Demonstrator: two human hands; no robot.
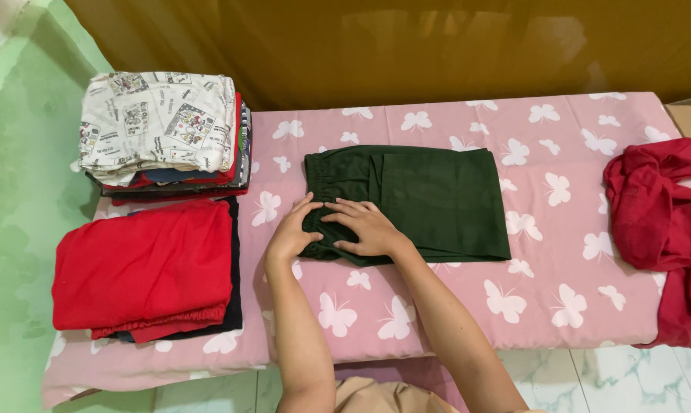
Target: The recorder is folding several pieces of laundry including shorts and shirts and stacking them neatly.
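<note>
A dark green pair of shorts [430, 199] lies folded flat on the pink butterfly-print mattress [544, 283]. My left hand [292, 229] rests at the shorts' near left corner, fingers curled around the edge of the fabric. My right hand [365, 228] lies flat on the same corner, fingers spread and pointing left, pressing the cloth down. Both forearms reach in from the bottom of the view.
At the left sit a folded red garment on a dark one [143, 268] and, behind it, a taller stack topped by a white printed cloth [158, 122]. A crumpled red garment [659, 214] lies at the right edge. A brown wall runs behind; tiled floor below.
</note>
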